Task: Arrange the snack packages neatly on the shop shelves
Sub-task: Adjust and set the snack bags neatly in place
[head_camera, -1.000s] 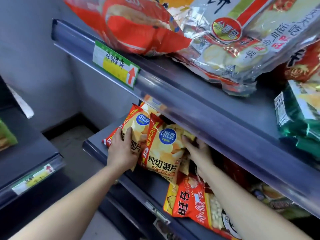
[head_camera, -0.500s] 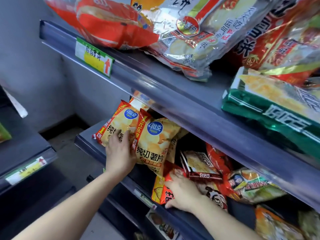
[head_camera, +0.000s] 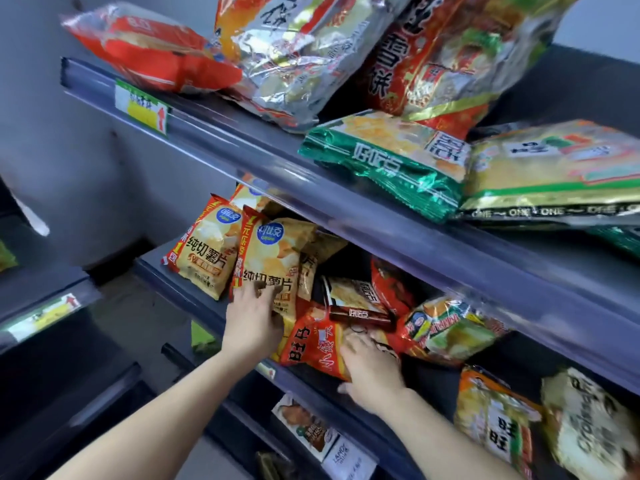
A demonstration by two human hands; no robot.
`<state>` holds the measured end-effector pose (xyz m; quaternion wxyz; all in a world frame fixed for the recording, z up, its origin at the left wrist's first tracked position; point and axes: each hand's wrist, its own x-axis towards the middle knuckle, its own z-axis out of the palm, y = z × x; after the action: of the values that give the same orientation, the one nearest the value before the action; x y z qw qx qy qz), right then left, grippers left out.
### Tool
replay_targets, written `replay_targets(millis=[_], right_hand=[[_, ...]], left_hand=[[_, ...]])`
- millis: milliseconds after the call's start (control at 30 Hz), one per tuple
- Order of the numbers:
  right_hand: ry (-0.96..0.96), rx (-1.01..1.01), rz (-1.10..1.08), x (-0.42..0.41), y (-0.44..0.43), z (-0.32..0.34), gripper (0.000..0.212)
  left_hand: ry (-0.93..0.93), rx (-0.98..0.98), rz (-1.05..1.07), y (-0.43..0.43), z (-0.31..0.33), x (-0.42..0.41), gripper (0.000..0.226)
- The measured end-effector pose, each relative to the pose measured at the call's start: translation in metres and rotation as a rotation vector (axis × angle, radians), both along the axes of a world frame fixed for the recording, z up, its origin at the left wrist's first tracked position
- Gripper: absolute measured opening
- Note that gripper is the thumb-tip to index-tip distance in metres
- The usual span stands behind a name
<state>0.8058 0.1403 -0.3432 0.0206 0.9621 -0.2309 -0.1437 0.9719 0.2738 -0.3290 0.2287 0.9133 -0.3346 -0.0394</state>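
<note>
Two yellow potato-chip bags stand upright at the left end of the middle shelf (head_camera: 173, 271): one (head_camera: 204, 251) at the far left, the other (head_camera: 273, 258) just right of it. My left hand (head_camera: 251, 318) lies with straight fingers against the lower front of the right chip bag. My right hand (head_camera: 372, 370) rests on a red-orange snack bag (head_camera: 311, 341) lying flat at the shelf's front, thumb under its edge. Behind it lie a dark red cracker pack (head_camera: 360, 303) and a red, green and yellow bag (head_camera: 450, 330).
The upper shelf (head_camera: 346, 206) juts out above my hands, loaded with a red bag (head_camera: 149, 46), a silver bag (head_camera: 298, 53), a large red bag (head_camera: 450, 50) and green packs (head_camera: 384, 157). More orange and yellow bags (head_camera: 498, 420) lie at the lower right. A grey wall is on the left.
My left hand slid from the left chip bag to the right one. My right hand stays on the red-orange bag. The view shifted right and up.
</note>
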Motion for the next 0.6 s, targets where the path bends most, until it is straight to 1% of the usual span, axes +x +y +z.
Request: replay_targets(millis=[100, 133, 200, 300, 333, 367, 467, 500, 600], right_hand=[[-0.132, -0.142, 0.071, -0.006, 0.005, -0.010, 0.052], [-0.173, -0.168, 0.059, -0.008, 0.006, -0.009, 0.049], [-0.195, -0.132, 0.032, -0.013, 0.005, -0.005, 0.051], [-0.118, -0.117, -0.003, -0.027, -0.003, -0.005, 0.057], [-0.091, -0.138, -0.027, -0.033, -0.005, -0.003, 0.054], [-0.066, -0.159, -0.022, -0.038, -0.007, -0.005, 0.047], [-0.090, -0.165, 0.028, -0.046, -0.005, -0.002, 0.031], [-0.133, -0.169, 0.044, -0.047, -0.005, 0.001, 0.027], [-0.172, -0.111, 0.074, -0.050, -0.006, 0.004, 0.028]], left_hand=[[0.023, 0.013, -0.021, 0.006, -0.007, -0.018, 0.059], [0.035, 0.009, -0.019, 0.009, -0.010, -0.023, 0.057], [0.052, 0.010, -0.007, 0.016, -0.015, -0.032, 0.054], [0.089, 0.042, 0.007, 0.022, -0.017, -0.041, 0.053], [0.090, 0.054, 0.005, 0.022, -0.017, -0.044, 0.052], [0.090, 0.067, 0.000, 0.022, -0.017, -0.046, 0.051], [0.087, 0.078, -0.013, 0.022, -0.019, -0.053, 0.048], [0.095, 0.083, -0.012, 0.022, -0.020, -0.056, 0.047], [0.109, 0.099, -0.011, 0.021, -0.022, -0.067, 0.041]])
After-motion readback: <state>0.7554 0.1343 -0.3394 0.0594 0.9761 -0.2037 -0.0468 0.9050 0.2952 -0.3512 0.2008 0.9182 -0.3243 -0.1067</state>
